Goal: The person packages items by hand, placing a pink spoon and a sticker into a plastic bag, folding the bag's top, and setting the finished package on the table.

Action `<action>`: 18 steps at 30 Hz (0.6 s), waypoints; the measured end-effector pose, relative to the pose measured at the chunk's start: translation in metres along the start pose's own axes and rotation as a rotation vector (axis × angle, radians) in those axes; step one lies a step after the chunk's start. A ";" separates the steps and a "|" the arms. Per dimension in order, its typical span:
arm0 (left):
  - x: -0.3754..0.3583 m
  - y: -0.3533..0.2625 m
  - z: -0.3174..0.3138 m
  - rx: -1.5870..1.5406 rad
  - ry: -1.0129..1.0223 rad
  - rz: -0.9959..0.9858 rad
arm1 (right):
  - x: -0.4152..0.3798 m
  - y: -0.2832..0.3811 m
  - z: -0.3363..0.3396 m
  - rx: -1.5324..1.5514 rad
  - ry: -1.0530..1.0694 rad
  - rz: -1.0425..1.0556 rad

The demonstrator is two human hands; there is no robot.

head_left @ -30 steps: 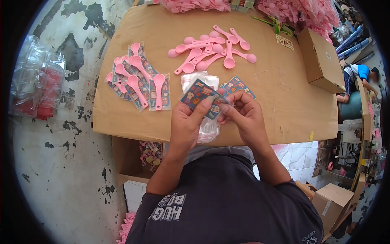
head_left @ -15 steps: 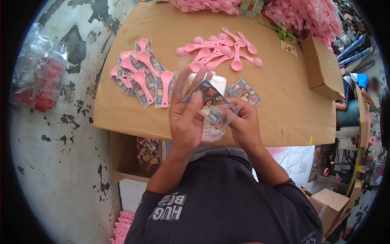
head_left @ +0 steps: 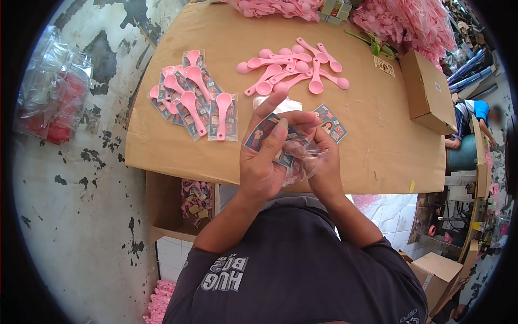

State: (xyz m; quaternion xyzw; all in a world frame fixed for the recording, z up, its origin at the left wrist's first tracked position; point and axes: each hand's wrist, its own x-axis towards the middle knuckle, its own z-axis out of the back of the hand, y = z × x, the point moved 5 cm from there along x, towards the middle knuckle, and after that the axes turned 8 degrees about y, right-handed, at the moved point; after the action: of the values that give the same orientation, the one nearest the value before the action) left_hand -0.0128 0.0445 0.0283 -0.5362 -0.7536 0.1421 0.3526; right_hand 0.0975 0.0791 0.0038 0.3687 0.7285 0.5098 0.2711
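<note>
My left hand point(head_left: 260, 170) pinches a blue printed card point(head_left: 256, 139), its thumb pressed on the front and the forefinger raised. Close against it, my right hand point(head_left: 326, 173) grips a small clear plastic bag point(head_left: 312, 161). The card's lower end is at the bag, but fingers partly hide whether it is inside. Behind the hands lies a stack of clear bags point(head_left: 294, 106), mostly covered. Another printed card point(head_left: 332, 125) rests on the table just beyond my right hand. To the left are several pink spoons bagged with cards point(head_left: 222, 119).
Loose pink spoons point(head_left: 315, 85) are heaped mid-table point(head_left: 388, 156). Large bags of pink spoons point(head_left: 404, 24) and a cardboard box point(head_left: 426, 94) stand at the back and right. Plastic packs point(head_left: 59, 92) hang on the left wall. A person point(head_left: 475, 116) is at far right.
My hands have come closer together, the left shifting right and turning the card. Its fingers now reach over towards the bag in my right hand.
</note>
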 end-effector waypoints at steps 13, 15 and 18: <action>-0.007 0.014 -0.007 -0.040 -0.077 0.140 | 0.008 -0.003 0.004 -0.154 -0.057 0.176; -0.009 0.012 0.001 0.031 -0.033 0.136 | 0.005 0.005 -0.002 -0.130 -0.048 0.219; -0.006 -0.001 0.013 0.097 -0.129 0.058 | 0.000 0.017 0.004 -0.341 0.033 0.336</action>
State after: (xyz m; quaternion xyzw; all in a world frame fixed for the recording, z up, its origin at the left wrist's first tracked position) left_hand -0.0211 0.0411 0.0179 -0.5298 -0.7512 0.2226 0.3247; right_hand 0.1049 0.0850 0.0188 0.4252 0.5648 0.6692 0.2289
